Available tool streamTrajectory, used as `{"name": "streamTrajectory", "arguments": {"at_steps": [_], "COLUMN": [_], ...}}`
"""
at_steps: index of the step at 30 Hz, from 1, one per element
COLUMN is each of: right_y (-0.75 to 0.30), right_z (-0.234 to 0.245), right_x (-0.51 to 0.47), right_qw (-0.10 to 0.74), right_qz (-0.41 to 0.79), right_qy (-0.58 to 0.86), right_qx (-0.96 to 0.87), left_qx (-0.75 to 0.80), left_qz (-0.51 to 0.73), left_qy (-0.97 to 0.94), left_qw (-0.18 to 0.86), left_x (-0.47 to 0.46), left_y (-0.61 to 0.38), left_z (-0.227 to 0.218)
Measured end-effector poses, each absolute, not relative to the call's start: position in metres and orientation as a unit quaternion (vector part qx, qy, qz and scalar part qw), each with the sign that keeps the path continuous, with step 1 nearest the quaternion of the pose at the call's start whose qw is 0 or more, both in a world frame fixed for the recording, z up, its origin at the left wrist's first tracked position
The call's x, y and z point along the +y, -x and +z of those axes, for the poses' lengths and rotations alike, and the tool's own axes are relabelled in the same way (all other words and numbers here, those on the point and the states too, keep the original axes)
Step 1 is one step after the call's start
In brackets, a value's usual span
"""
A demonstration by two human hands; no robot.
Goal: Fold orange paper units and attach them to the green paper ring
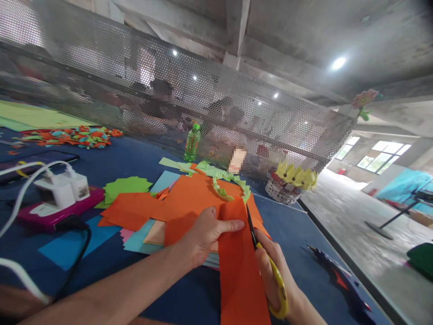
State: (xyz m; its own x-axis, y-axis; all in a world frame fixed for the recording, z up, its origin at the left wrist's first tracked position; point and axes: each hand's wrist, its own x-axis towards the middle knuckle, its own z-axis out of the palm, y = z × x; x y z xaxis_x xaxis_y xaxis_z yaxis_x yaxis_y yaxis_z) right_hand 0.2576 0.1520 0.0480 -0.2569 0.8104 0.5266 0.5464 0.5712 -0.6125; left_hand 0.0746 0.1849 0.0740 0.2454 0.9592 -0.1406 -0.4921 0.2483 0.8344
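Note:
A long strip of orange paper [238,271] hangs toward me, pinched near its far end by my left hand [213,230], thumb on top. My right hand [275,266] grips yellow-handled scissors [279,289], whose dark blades point away along the strip's right edge. Whether the blades are cutting into the paper I cannot tell. Beneath and beyond my hands lie larger orange sheets [192,194], on top of blue and other coloured paper. A chain of folded light-green paper [216,185] curves across the sheets just past the strip.
A pink power strip [61,210] with white chargers and cables sits at left, near green paper pieces [125,187]. A green bottle [192,143] and a basket with yellow paper points [291,183] stand farther back. A dark blue glue gun [341,280] lies right. A perforated screen [203,95] borders the table.

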Motion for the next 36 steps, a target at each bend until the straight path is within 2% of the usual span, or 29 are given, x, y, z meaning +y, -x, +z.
{"name": "streamTrajectory", "arguments": {"at_steps": [7,14,18,30,36], "right_y": [-0.256,-0.256,-0.254,-0.255,-0.256], "right_z": [0.054,0.054,0.055,0.052,0.053], "right_x": [0.155,0.154,0.151,0.160,0.162], "right_qw": [0.416,0.406,0.404,0.380,0.371], "right_qz": [0.175,0.163,0.161,0.260,0.279], "right_qy": [0.429,0.440,0.442,0.375,0.363], "right_qx": [-0.783,-0.784,-0.784,-0.805,-0.808], "left_qx": [0.303,0.372,0.386,0.353,0.346], "left_qz": [0.517,0.632,0.597,0.527,0.519], "left_qy": [-0.383,-0.440,-0.545,-0.520,-0.504], "left_qw": [0.703,0.518,0.445,0.572,0.597], "left_x": [0.187,0.200,0.201,0.198,0.198], "left_y": [-0.073,-0.059,-0.054,-0.057,-0.058], "left_z": [0.072,0.079,0.080,0.081,0.079]}}
